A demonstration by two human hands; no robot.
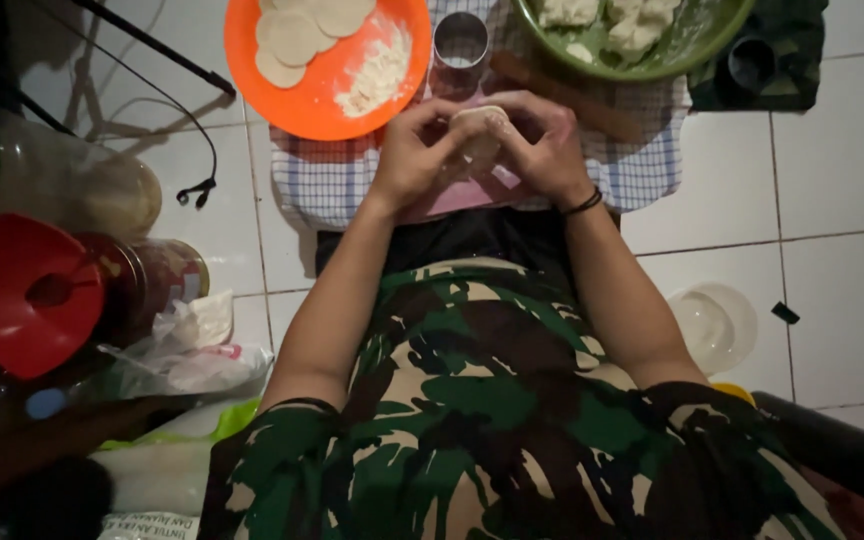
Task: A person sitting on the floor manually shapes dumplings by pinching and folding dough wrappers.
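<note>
An orange plate sits at top left of a checked cloth, bearing flat dough rounds and a heap of flour. A metal ring cutter stands beside it. A green bowl holds dough lumps. A wooden rolling pin lies below. A red lid rests at left.

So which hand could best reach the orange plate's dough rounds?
Probably the left hand: it is beside the orange plate, while the right hand sits nearer the green bowl. Both hold a dough piece.
</note>
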